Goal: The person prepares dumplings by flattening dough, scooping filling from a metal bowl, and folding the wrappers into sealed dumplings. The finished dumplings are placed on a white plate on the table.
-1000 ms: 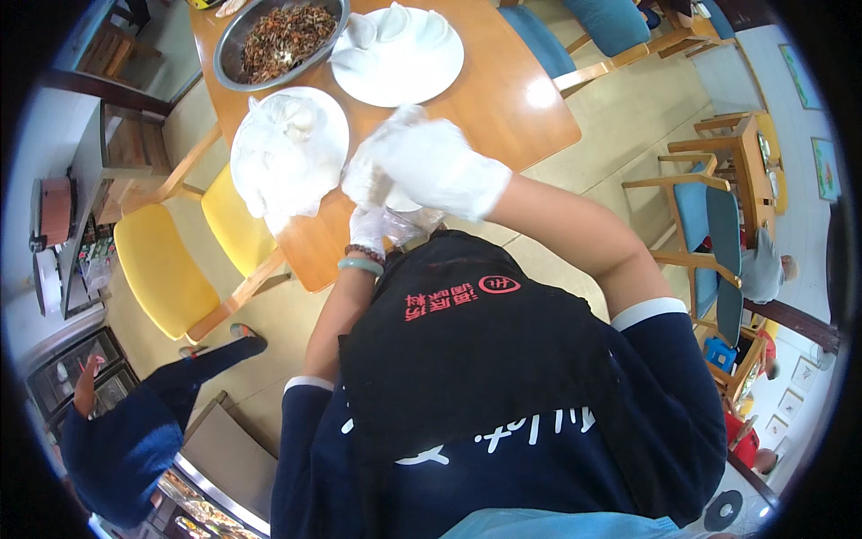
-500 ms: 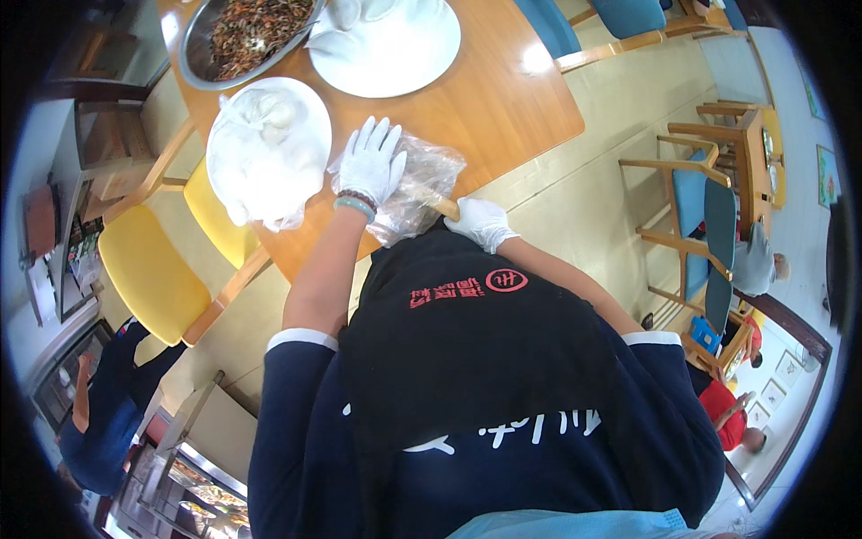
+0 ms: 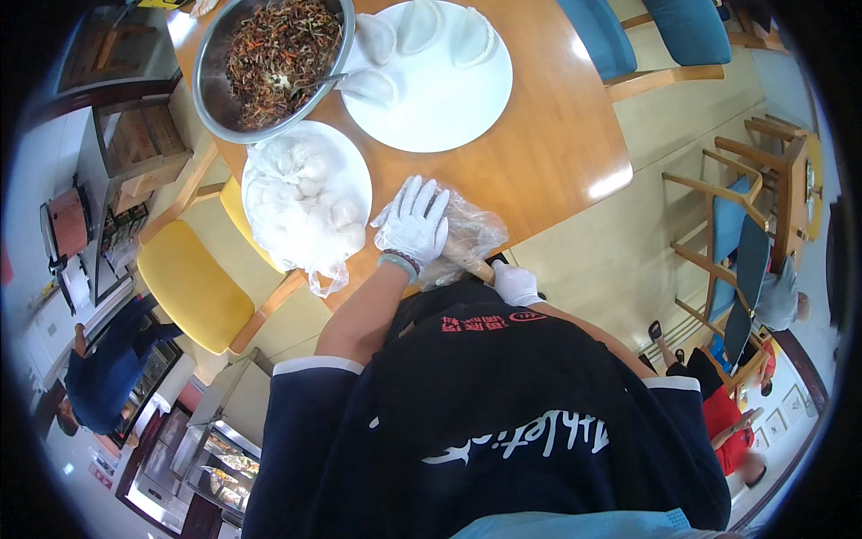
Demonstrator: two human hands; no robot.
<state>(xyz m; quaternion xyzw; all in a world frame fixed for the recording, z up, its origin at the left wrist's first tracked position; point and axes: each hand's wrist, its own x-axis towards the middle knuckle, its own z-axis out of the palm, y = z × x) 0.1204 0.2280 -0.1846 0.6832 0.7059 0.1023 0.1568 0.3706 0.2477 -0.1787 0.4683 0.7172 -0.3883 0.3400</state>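
My left hand (image 3: 413,220), in a white glove with bracelets at the wrist, lies flat with fingers stretched on a crumpled clear plastic sheet (image 3: 480,225) near the table's front edge. A wooden rolling pin (image 3: 465,259) slants from beside that palm toward my right hand (image 3: 516,285). The gloved right hand is closed round the pin's near end. Whatever is beneath the left palm is hidden. Left of it, a white plate (image 3: 362,180) bears a plastic bag of pale dough balls (image 3: 310,193).
A metal bowl (image 3: 205,85) of chopped brown and orange filling (image 3: 278,54), with a spoon (image 3: 323,83), stands at the back left. Beside it a large white plate (image 3: 440,108) holds several folded dumplings (image 3: 417,27). Yellow chair (image 3: 193,287) at left, blue chairs (image 3: 597,36) at far right.
The view has shifted, so the table things appear lower and farther right. My left hand still lies flat, and the right still grips the rolling pin.
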